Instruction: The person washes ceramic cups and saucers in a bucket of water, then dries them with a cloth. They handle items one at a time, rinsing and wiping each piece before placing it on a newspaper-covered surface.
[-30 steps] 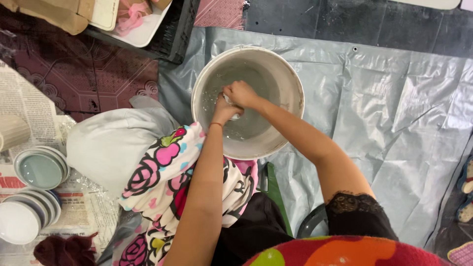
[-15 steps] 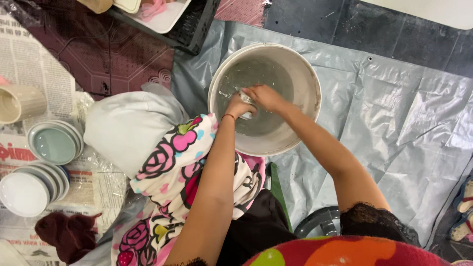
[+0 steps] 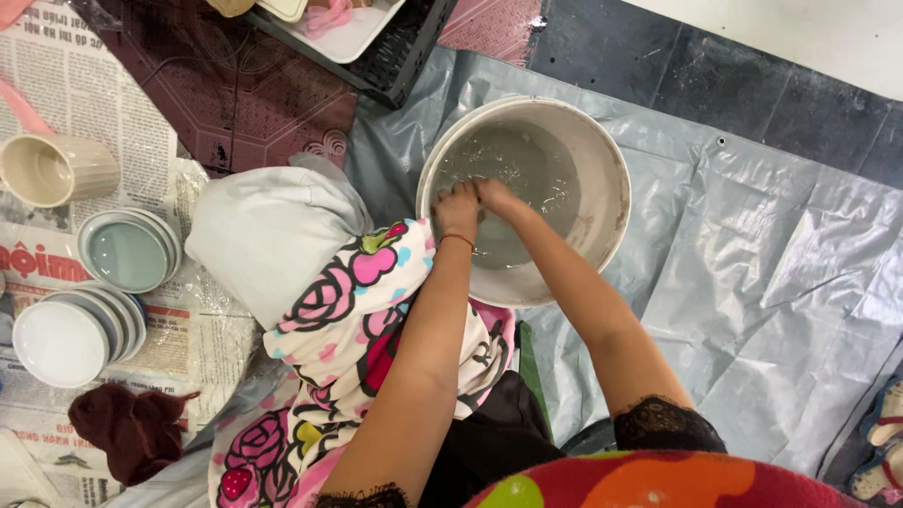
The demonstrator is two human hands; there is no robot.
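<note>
Since the earlier frame, both hands are seen shifted from the middle of the basin [image 3: 602,141] toward its left inner wall, and the whole scene is displaced rightward in the picture. That round, off-white basin sits at upper centre on a crinkled, glossy grey tarp [image 3: 771,263]; its walls are smeared with pale residue, and cloudy, rippled grey water is held in it. The left hand [image 3: 457,209] and right hand [image 3: 494,196] are pressed together at the water's edge, touching each other. The fingers are curled downward into the water; whether anything is gripped cannot be told. A thin red band is worn at the left wrist.

At left centre, a soft white bundle [image 3: 268,240] is seen just beside the basin, with a floral cloth [image 3: 348,339] in pink, black and white draped below it. On creased newspaper [image 3: 66,75] at the left edge, a ribbed cream cup [image 3: 56,169] is laid on its side, and two stacks of smooth round saucers [image 3: 127,252] are set below it. A crumpled maroon rag [image 3: 127,428] is found at lower left. A black crate [image 3: 395,56] is placed at the top.
</note>
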